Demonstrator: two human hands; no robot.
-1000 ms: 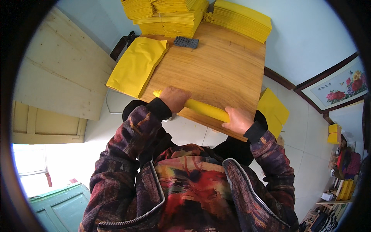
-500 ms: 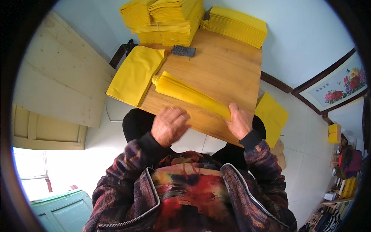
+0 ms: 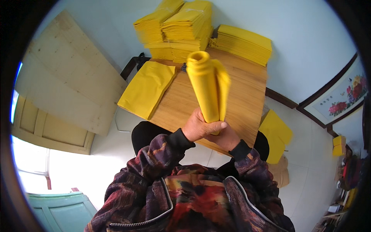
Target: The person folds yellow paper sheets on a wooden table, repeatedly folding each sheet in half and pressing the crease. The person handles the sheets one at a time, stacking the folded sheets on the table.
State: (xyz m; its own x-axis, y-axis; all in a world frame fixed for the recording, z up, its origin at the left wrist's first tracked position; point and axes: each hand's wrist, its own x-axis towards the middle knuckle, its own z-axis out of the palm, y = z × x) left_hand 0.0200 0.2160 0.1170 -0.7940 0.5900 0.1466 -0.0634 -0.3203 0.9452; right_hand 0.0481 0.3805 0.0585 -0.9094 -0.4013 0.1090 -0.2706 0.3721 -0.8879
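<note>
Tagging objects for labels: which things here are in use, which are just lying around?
In use: rolled yellow paper, gripped at its lower end by left hand and right hand.

Lying about: flat yellow sheet, yellow paper stacks, wooden table, wooden boards.

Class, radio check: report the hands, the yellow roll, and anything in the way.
Left hand and right hand both gripping yellow paper roll at its bottom end. Roll upright above wooden table. Nothing blocking; flat yellow sheets on the table's left edge.

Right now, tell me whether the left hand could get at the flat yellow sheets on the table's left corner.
Probably not yet: the left hand grips the rolled yellow paper together with the right hand. The flat yellow sheets lie unobstructed.
</note>
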